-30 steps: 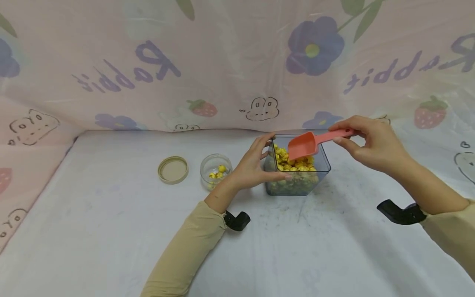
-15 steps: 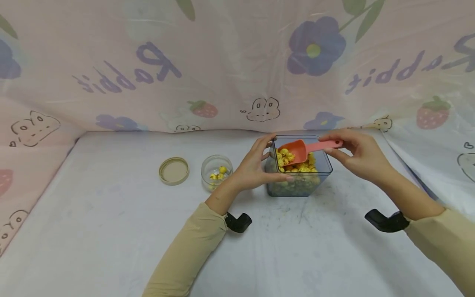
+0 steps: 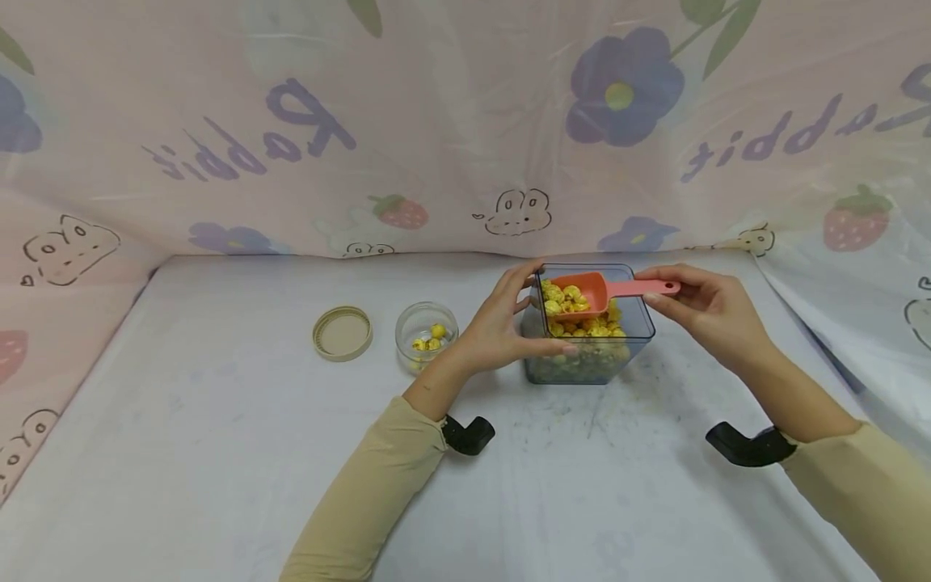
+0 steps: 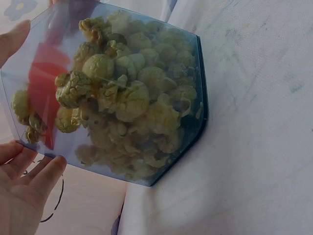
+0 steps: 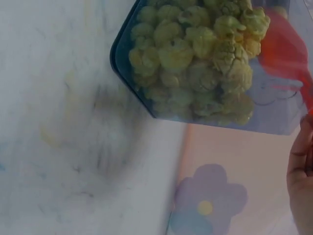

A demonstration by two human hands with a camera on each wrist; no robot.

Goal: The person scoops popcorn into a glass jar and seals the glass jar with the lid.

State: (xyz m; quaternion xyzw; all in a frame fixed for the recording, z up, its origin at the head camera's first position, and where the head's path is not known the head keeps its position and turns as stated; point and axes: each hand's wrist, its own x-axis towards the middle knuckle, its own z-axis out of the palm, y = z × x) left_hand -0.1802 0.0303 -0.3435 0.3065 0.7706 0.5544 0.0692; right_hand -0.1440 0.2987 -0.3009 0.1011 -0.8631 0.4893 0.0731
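Head: the right hand (image 3: 716, 317) pinches the scoop (image 3: 598, 293), empty a second ago, now loaded inside the box (image 3: 582, 369); one scooping seems done. Left wrist: the left hand (image 4: 25, 193) grips the box. Right wrist: popcorn (image 5: 195, 56) lies beneath the scoop.

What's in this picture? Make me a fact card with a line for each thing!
Left grip: holding the see-through bin
Right grip: pinching the orange-pink scoop by its handle
Scoop: in the bin's opening, carrying yellow popcorn
Bin: more popcorn inside
Small jar: see-through, round, a few yellow pieces inside
Tan lid: lying left of the jar
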